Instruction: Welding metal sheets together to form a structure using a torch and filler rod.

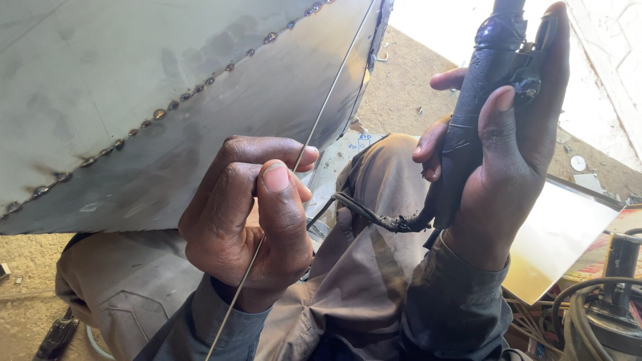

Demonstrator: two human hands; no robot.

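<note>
**Rod and torch held ready at a tack-welded seam**

Sandy, littered floor [401, 87] lies below us, bright with sun at the top right, and we sit low with our grey-brown trousers [381, 194] drawn up between the arms. Close on the left, filling the upper part of the view, stands a large sheet-metal panel [134, 60] with a row of small weld tacks [158, 113] running slantwise across it, from the lower left up toward the top middle.

Our left hand [247, 214] is clenched around a thin filler rod [321, 110], pinched between thumb and curled fingers [267, 150]. The rod runs up from below the wrist, crosses in front of the panel and leaves the top of the view; gripped low like this, a long free length reaches toward the metal.

Our right hand [501, 147] is wrapped tight around a black, tape-bound welding torch handle [478, 100], held upright and well apart from the panel, thumb laid up along the grip. A frayed cable [364, 212] leaves its lower end and crosses our lap. Its tip is out of view above.

Behind the right wrist a shiny metal sheet [562, 234] leans, with coiled hoses and a machine [602, 314] at the lower right.
</note>
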